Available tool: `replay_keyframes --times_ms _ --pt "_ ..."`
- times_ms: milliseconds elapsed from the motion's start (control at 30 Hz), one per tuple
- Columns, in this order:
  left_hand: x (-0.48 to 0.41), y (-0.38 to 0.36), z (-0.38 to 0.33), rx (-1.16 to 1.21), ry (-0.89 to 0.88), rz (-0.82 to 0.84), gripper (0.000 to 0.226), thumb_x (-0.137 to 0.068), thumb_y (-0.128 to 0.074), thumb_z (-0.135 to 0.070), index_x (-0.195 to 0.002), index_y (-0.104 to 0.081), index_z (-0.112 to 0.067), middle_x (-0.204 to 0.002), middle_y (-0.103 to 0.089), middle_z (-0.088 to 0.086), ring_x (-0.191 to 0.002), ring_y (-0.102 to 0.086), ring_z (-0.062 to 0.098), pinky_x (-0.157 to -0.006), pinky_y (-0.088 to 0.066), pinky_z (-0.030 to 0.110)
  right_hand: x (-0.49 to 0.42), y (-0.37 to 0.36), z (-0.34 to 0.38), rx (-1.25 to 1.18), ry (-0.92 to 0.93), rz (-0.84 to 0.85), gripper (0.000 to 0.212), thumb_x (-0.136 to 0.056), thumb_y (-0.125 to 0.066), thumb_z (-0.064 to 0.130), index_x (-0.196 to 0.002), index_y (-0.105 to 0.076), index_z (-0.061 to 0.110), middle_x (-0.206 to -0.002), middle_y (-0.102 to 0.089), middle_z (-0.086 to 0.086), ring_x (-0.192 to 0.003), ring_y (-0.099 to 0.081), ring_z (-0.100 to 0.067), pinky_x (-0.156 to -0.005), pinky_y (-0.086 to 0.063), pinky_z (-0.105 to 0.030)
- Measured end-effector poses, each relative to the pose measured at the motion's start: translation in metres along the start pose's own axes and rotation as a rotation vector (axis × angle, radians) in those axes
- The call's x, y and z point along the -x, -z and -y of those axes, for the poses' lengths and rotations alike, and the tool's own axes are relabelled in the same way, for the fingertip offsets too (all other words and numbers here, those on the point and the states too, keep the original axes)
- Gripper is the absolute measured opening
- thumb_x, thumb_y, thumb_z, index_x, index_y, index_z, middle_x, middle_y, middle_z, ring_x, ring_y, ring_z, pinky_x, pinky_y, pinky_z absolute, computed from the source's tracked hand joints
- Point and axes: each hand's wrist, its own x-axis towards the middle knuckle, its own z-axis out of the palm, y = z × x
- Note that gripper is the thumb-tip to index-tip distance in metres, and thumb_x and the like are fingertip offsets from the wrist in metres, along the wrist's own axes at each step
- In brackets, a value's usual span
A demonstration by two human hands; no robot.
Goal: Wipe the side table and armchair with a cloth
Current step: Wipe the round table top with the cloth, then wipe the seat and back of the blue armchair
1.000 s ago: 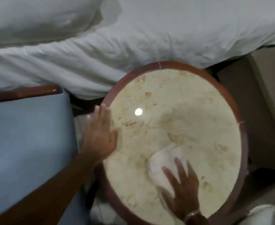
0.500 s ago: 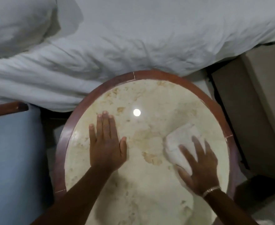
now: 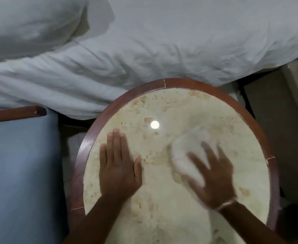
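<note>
left hand (image 3: 118, 166) flat, right hand (image 3: 213, 176) splayed on cloth (image 3: 187, 155)

No readable text, label, brand, number or sign shows on anything in view

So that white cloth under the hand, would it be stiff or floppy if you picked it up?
Probably floppy: the cloth lies bunched and rounded under the right hand, not flat-edged. It likely slides easily, since the side table top is glossy enough to mirror a light. It looks light too, but its blur hides detail.
</note>
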Motion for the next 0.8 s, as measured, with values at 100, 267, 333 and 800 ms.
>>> replay_keyframes --times_ms 100,267,333,800 --pt "-0.001 -0.002 0.002 -0.011 0.005 0.008 0.082 -0.095 -0.037 -0.048 -0.158 -0.015 0.0 -0.168 -0.016 0.024 -0.158 -0.009 0.036 -0.129 -0.01 0.052 -0.001 0.017 -0.05 -0.003 -0.331 0.011 0.072 -0.089 -0.033 0.066 -0.142 -0.047 0.019 -0.157 -0.035 -0.022 -0.139 -0.035 -0.049 -0.11 -0.033 -0.067" --pt "0.0 0.0 0.001 -0.004 0.031 0.017 0.081 -0.096 -0.035 -0.047 -0.157 -0.014 0.002 -0.167 -0.018 0.025 -0.157 -0.011 0.037 -0.128 -0.014 0.054 -0.076 0.001 0.028 -0.016 -0.602 -0.111 0.069 -0.09 -0.045 0.065 -0.15 -0.038 0.031 -0.164 -0.028 -0.013 -0.149 -0.021 -0.046 -0.11 -0.033 -0.066" --pt "0.0 0.002 -0.001 0.004 0.022 0.009 0.078 -0.097 -0.036 -0.043 -0.157 -0.017 0.003 -0.166 -0.021 0.026 -0.157 -0.014 0.037 -0.127 -0.016 0.054 -0.018 -0.017 0.079 0.025 -0.327 -0.089 0.069 -0.088 -0.049 0.066 -0.148 -0.04 0.035 -0.162 -0.033 -0.011 -0.149 -0.025 -0.044 -0.108 -0.035 -0.061" --pt "0.026 0.027 0.042 0.097 -0.054 0.176 0.083 -0.097 -0.031 -0.05 -0.158 -0.009 0.003 -0.169 -0.009 0.024 -0.158 -0.006 0.037 -0.128 -0.008 0.056 0.126 -0.021 0.18 -0.004 -0.881 0.021 0.075 -0.082 -0.04 0.067 -0.148 -0.039 0.03 -0.161 -0.032 -0.017 -0.141 -0.031 -0.052 -0.096 -0.043 -0.068"
